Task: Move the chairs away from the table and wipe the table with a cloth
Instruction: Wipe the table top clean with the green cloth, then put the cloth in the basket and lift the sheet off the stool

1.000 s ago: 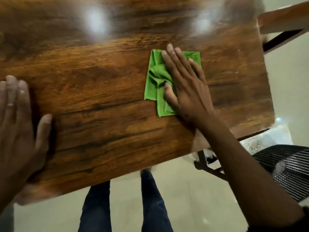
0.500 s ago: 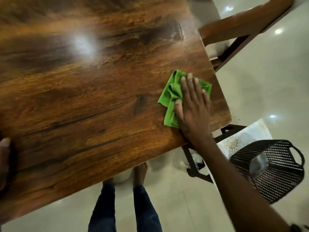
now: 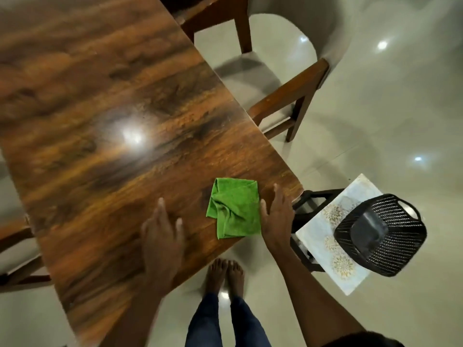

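Green cloth (image 3: 234, 209) between hands | right (image 3: 275, 216) beside it (seemingly touching) | both flat

Glossy dark-brown wood-grain rectangular table (image 3: 120, 126), top bare apart from cloth, bright light reflection near middle. Crumpled, folded green microfibre cloth (image 3: 234, 209) lies flat on tabletop near the near-right corner, close to the near edge. Brown wooden chair w/ grey padded seat (image 3: 283, 93) stands off the table's right side, angled, apart from edge. Second wooden chair (image 3: 17, 249) at left side, partly tucked under, mostly out of frame.
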Tool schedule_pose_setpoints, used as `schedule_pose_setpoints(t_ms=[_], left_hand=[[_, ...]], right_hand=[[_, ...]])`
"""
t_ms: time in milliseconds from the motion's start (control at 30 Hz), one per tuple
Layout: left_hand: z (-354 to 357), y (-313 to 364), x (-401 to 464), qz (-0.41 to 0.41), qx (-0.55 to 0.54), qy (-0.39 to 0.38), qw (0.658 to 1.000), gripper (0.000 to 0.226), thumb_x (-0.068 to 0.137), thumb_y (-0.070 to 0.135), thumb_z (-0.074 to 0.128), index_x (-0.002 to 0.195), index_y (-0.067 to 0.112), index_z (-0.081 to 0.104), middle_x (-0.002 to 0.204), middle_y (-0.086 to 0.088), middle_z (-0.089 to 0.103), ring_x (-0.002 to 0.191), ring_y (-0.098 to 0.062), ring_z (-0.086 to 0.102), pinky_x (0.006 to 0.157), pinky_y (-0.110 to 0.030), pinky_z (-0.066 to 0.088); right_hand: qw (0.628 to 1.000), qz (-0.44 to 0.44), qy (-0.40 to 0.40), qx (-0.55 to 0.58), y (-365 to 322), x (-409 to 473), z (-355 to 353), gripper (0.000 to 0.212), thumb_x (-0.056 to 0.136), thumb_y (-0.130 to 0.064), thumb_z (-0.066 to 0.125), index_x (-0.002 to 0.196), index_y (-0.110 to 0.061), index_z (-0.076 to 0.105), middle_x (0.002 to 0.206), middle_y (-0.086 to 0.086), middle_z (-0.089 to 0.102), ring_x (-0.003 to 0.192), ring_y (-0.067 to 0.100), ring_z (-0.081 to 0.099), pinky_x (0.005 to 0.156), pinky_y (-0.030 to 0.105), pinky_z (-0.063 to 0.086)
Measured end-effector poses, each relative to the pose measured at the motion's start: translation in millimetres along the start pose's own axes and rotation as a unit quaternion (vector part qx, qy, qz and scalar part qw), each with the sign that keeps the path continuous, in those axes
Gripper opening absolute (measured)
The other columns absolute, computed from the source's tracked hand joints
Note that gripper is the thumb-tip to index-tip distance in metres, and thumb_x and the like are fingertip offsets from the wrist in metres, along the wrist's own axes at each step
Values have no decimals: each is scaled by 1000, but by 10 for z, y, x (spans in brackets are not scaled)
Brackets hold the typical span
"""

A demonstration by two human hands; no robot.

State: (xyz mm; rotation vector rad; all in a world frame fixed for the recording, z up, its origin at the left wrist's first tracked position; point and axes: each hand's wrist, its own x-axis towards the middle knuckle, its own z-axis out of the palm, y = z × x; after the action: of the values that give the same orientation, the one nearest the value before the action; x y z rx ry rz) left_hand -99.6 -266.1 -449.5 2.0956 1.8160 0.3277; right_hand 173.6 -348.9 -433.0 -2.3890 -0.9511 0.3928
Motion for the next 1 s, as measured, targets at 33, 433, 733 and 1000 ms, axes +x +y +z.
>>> schedule_pose_setpoints(t_ms=[33, 433, 733, 1000], left_hand=[[-157, 654, -45, -6, -46, -5, 999, 63, 107, 36, 52, 159, 3, 39, 151, -21, 54, 137, -38, 51, 119, -46, 33], [104, 1728, 228, -234, -194, -222, 926, 13, 91, 17, 74, 95, 5, 74, 102, -22, 75, 104, -40, 70, 74, -36, 44], [-547, 2575, 15, -21, -281, -372, 885, 39, 62, 57, 79, 85, 26, 71, 75, 6, 75, 83, -21, 74, 78, -36, 57], [-921, 3983, -3, 121, -364, -421, 822, 60, 59, 32, 97, 107, 6, 73, 98, -14, 81, 88, -31, 79, 85, -53, 64]], right_hand=[[999, 34, 16, 9, 51, -1, 14, 55, 102, -22, 60, 153, -5, 46, 141, 20, 57, 130, 41, 55, 109, 54, 46], [981, 105, -116, 117, -324, -190, -40, 20, 88, -35, 63, 96, -16, 62, 87, 0, 61, 81, 20, 58, 64, 26, 38], [989, 68, -14, 129, -291, -318, -1744, 34, 96, -34, 61, 127, -22, 52, 91, -26, 54, 90, 6, 67, 80, 25, 41], [971, 95, 185, 115, 24, -210, -2934, 23, 102, -22, 63, 113, -20, 43, 81, 0, 67, 72, 20, 68, 65, 42, 54]])
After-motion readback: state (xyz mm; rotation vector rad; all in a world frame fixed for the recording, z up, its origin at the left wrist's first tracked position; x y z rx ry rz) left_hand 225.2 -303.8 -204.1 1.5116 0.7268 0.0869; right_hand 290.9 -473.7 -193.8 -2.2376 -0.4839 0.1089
